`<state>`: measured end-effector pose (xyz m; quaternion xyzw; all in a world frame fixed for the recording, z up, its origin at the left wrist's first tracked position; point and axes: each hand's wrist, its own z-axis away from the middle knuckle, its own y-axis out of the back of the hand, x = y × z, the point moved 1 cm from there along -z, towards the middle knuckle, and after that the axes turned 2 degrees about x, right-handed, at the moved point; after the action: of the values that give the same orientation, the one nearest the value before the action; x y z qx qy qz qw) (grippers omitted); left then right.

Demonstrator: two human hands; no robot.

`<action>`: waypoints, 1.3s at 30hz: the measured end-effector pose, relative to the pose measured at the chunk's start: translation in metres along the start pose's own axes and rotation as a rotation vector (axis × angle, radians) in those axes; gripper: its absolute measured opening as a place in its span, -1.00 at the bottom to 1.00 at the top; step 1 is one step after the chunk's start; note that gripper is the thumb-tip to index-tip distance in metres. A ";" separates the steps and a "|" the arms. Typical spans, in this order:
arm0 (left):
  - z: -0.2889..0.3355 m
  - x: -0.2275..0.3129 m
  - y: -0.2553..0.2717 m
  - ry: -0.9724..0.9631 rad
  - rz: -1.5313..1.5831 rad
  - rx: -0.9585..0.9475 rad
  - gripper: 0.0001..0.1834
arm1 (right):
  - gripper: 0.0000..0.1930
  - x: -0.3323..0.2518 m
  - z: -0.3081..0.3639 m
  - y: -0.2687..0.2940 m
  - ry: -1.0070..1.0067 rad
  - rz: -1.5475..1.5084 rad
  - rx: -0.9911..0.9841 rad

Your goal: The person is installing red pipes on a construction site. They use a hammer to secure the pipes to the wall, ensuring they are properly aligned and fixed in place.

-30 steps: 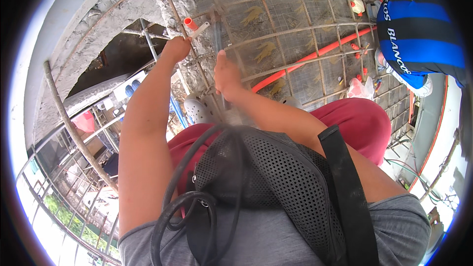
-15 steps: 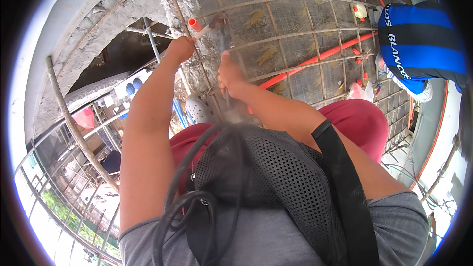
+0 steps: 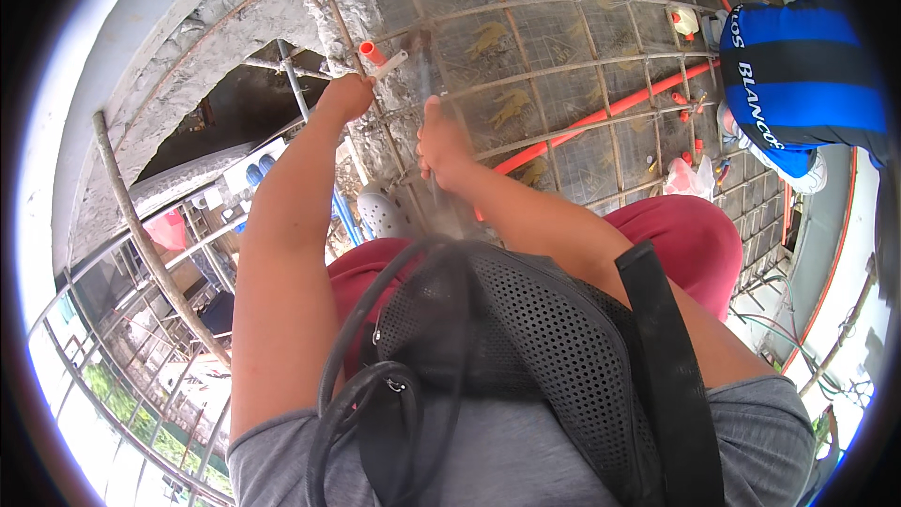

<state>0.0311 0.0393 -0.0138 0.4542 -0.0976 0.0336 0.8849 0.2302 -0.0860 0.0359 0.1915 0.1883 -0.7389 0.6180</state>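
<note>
My left hand (image 3: 348, 98) is closed at the edge of the broken concrete, gripping a pale flat strip (image 3: 392, 65) that points up and right. Just above that strip stands a short orange pipe end (image 3: 373, 53). My right hand (image 3: 445, 146) is wrapped around the handle of a hammer (image 3: 425, 70). Its head is smeared by motion and lies to the right of the strip, apart from it. The strip's lower end is hidden in my left fist.
A rebar grid (image 3: 514, 28) covers dark boards, with a long orange pipe (image 3: 601, 115) across it. Left is a hole (image 3: 221, 113) in the concrete. At right crouches a person in a blue and black shirt (image 3: 798, 75). A grey clog (image 3: 383, 214) is below my hands.
The hammer head has moved slightly away from the strip's tip, which it overlapped before. The strip shows more clearly now. Both hands keep their hold.
</note>
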 end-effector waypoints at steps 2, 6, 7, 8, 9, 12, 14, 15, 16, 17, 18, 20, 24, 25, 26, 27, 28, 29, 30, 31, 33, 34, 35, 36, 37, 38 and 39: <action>0.001 0.000 0.000 0.030 0.002 -0.022 -0.37 | -0.27 0.005 0.005 -0.002 0.095 -0.026 0.033; 0.004 0.000 -0.001 0.043 0.036 -0.011 -0.36 | -0.27 0.005 0.009 0.000 0.069 0.036 0.057; 0.004 0.000 -0.001 0.053 0.028 -0.001 -0.36 | -0.27 0.003 0.009 0.002 -0.032 0.083 0.021; 0.004 -0.002 -0.001 0.043 0.029 0.007 -0.36 | -0.27 0.002 0.008 0.003 -0.128 0.153 0.054; 0.002 -0.002 -0.003 0.031 0.031 0.010 -0.36 | -0.28 0.000 0.007 0.003 -0.101 0.085 -0.016; -0.003 -0.006 -0.008 -0.020 0.022 0.009 -0.37 | -0.25 0.000 0.005 0.002 0.037 -0.028 0.031; -0.007 -0.009 -0.013 0.030 0.055 0.006 -0.37 | -0.16 0.003 0.004 -0.002 0.283 -0.043 0.132; -0.007 -0.010 -0.014 0.016 0.044 0.010 -0.37 | -0.20 0.005 0.003 -0.004 0.302 -0.009 0.162; -0.007 -0.010 -0.015 -0.028 0.023 0.017 -0.36 | -0.23 0.006 0.002 -0.008 0.391 0.008 0.201; -0.007 -0.009 -0.014 -0.053 0.003 0.019 -0.36 | -0.24 0.006 0.000 -0.010 0.327 0.018 0.180; -0.005 -0.009 -0.013 -0.080 -0.020 0.020 -0.36 | -0.26 0.006 -0.001 -0.014 0.263 0.029 0.159; -0.002 -0.008 -0.010 -0.045 -0.035 0.010 -0.36 | -0.26 0.002 -0.002 -0.017 -0.133 0.043 0.042; 0.000 0.001 -0.005 0.045 0.036 -0.016 -0.36 | -0.26 -0.008 0.011 -0.018 -0.099 -0.134 -0.033; 0.000 0.003 -0.003 0.063 0.040 -0.015 -0.36 | -0.25 -0.009 0.015 -0.017 -0.059 -0.123 -0.008; 0.000 0.005 0.001 0.034 0.040 -0.027 -0.36 | -0.25 -0.010 0.018 -0.015 -0.056 -0.107 -0.014; 0.000 0.007 0.005 0.035 0.038 -0.047 -0.37 | -0.25 -0.012 0.019 -0.011 -0.009 -0.071 0.032; 0.004 0.007 0.008 0.037 0.044 -0.106 -0.37 | -0.24 -0.015 0.019 -0.008 -0.001 -0.037 0.046; 0.008 0.007 0.016 0.000 -0.025 -0.143 -0.39 | -0.24 -0.021 0.017 -0.004 0.008 0.002 0.094; 0.012 0.002 0.029 -0.030 -0.082 -0.210 -0.40 | -0.24 -0.031 0.013 -0.002 0.018 -0.023 0.090; 0.019 -0.003 0.039 -0.055 -0.129 -0.279 -0.42 | -0.24 -0.042 0.009 0.003 0.025 -0.024 0.118; 0.045 -0.014 0.052 -0.035 -0.172 -0.217 -0.43 | -0.23 -0.062 0.008 0.008 0.009 0.003 0.143; 0.050 -0.014 0.056 0.002 -0.202 -0.217 -0.42 | -0.23 -0.082 0.005 0.012 0.013 0.020 0.154; 0.055 -0.010 0.052 -0.068 -0.163 -0.193 -0.42 | -0.22 -0.103 0.003 0.021 0.023 0.031 0.161; 0.060 -0.007 0.045 -0.128 -0.120 -0.205 -0.41 | -0.22 -0.124 0.002 0.034 0.070 0.066 0.148; 0.059 -0.006 0.041 -0.119 -0.105 -0.167 -0.40 | -0.22 -0.141 0.003 0.046 0.115 0.099 0.119; 0.057 -0.004 0.033 -0.136 -0.065 -0.155 -0.38 | -0.22 -0.156 0.004 0.057 0.158 0.132 0.090; 0.050 -0.005 0.028 -0.083 -0.027 -0.118 -0.37 | -0.23 -0.169 0.003 0.066 0.185 0.153 0.097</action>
<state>0.0146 0.0149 0.0360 0.4036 -0.1297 -0.0032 0.9057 0.3224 0.0438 0.1234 0.3020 0.1933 -0.6769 0.6428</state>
